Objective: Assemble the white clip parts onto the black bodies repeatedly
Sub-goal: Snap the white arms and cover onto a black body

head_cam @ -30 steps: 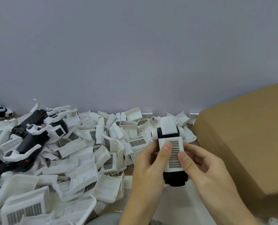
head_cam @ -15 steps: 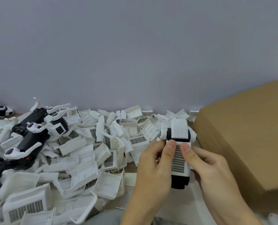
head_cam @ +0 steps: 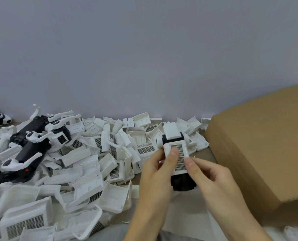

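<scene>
- One cardboard box (head_cam: 259, 145) filled the table's (head_cam: 202, 153) right side, its corner near the hands.
- Many loose white clip parts (head_cam: 85, 171) lay heaped from the table's left edge to its middle.
- Several black bodies (head_cam: 31, 146) with white arms rested atop the heap toward the left edge.
- The left hand (head_cam: 155, 173) and the right hand (head_cam: 212, 176) both grasped one black body (head_cam: 183, 183) above the front edge, thumbs pressing its white clip part (head_cam: 177, 153).
</scene>
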